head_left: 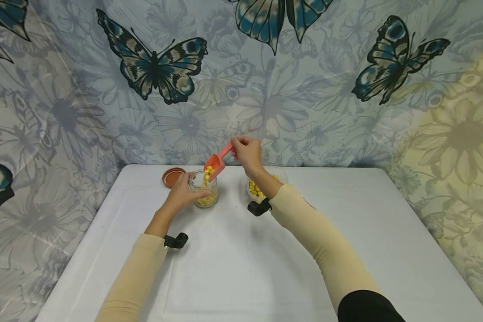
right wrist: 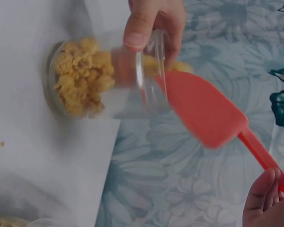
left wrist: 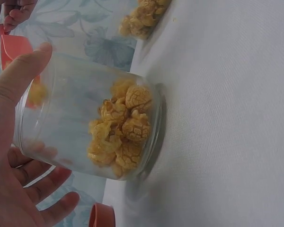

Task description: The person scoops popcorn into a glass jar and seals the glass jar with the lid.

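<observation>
A glass jar [head_left: 206,200] stands on the white table, its lower part filled with yellow popcorn [left wrist: 123,130]. My left hand [head_left: 182,193] grips the jar near its rim, thumb on one side and fingers round the other. With my right hand [head_left: 246,154] I pinch the handle of a coral-red scoop [right wrist: 206,111]. The scoop tilts down, its lip at the jar's mouth, and popcorn slides off it into the jar. Right of the jar, partly hidden under my right forearm, a clear container [head_left: 248,190] holds more popcorn.
A reddish-brown lid [head_left: 173,177] lies on the table behind my left hand. A small crumb [right wrist: 2,144] sits on the white tablecloth [head_left: 233,268]. Behind the table's far edge hangs a butterfly-patterned cloth [head_left: 273,107].
</observation>
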Motion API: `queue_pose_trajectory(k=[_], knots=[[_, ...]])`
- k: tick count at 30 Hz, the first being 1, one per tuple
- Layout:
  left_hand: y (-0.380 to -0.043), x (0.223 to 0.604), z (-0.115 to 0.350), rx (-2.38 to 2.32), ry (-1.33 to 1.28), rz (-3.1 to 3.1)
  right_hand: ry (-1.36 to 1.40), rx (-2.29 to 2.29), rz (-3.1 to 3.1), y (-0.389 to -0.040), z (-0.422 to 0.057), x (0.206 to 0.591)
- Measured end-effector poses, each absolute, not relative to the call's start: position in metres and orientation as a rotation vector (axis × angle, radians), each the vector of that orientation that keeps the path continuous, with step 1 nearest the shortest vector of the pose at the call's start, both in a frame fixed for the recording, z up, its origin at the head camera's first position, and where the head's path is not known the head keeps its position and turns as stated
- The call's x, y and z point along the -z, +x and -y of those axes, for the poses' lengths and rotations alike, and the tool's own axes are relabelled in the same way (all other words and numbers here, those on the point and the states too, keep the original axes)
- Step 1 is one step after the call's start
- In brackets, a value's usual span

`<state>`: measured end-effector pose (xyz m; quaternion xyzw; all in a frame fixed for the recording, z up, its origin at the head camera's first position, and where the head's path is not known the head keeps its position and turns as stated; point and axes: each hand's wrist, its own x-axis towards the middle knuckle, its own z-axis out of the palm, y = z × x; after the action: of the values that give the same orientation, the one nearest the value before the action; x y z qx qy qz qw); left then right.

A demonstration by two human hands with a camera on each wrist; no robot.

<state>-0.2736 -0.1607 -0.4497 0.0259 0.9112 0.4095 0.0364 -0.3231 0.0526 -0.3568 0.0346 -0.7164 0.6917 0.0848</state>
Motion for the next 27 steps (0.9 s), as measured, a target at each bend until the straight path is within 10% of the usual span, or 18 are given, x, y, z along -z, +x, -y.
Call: queue_pose_trajectory(k=[27], knots=[[-0.272,0.449,0.161,-1.285,0.082,-2.790,0.009,-2.120,2.122,-0.326,-0.065,0.362]])
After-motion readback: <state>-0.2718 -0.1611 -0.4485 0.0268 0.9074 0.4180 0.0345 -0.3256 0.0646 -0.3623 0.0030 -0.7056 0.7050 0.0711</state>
